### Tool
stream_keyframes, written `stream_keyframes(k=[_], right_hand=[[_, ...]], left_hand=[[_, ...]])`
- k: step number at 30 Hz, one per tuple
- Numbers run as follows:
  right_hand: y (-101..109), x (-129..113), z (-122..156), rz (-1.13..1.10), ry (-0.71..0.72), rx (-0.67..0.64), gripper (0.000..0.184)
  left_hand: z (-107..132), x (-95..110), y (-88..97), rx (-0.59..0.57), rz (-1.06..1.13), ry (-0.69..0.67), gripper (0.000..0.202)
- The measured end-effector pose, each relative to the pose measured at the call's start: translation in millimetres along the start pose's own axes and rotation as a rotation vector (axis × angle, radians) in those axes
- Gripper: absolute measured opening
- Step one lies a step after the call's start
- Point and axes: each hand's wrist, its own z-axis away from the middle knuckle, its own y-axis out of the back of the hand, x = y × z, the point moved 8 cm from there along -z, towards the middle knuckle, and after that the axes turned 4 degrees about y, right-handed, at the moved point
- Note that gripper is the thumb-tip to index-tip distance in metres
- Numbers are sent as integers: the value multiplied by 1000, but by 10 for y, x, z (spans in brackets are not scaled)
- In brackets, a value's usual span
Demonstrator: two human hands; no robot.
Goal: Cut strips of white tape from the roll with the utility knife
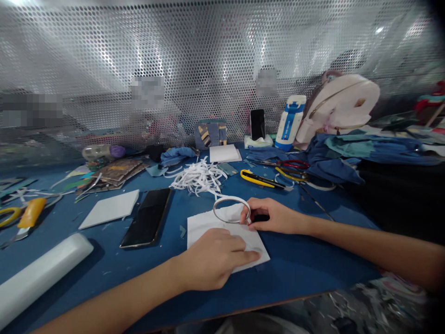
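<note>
A thin roll of white tape (232, 200) stands up as a ring over a white sheet (201, 226) on the blue table. My right hand (269, 215) pinches the ring's right side between thumb and fingers, just above the sheet's right edge. My left hand (215, 257) lies on the front part of the same sheet. Its index finger is stretched out and presses near the right front corner, while the other fingers are partly bent and the thumb is hidden. A tangled heap of narrow white strips (200, 176) lies right behind the sheet.
Left of the sheet are a black phone (148, 218), a white pad (110, 208) and a long white block (48, 273). Behind are a yellow cutter knife (259, 179), red-handled scissors (294, 163), a bottle (290, 123), blue cloth (333, 160) and a backpack (347, 102). A perforated metal panel (208, 55) rises at the back.
</note>
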Motion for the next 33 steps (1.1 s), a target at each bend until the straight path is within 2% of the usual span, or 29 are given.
stream_keyframes(k=[6,10,16,21,27,30,33], right_hand=[[4,-11,3,-19,4,9,16],[45,4,-4,41,-2,69,16],[134,-119,-15,390,82,168,15],[185,-242,-22,667,194,243,35],[152,-241,-50,838,256,216,47],[145,-223,-55,884,257,207,48],[170,-186,-61,776,246,198,47]], left_hand=[[-34,10,-34,-24,-34,67,58],[-44,48,-41,-64,-22,28,56],[-40,45,-40,-85,-10,4,60],[-34,37,-61,-76,7,-3,58],[-46,38,-45,-70,12,-1,59],[-47,43,-44,-74,8,-6,59],[-44,43,-46,-66,8,-7,60]])
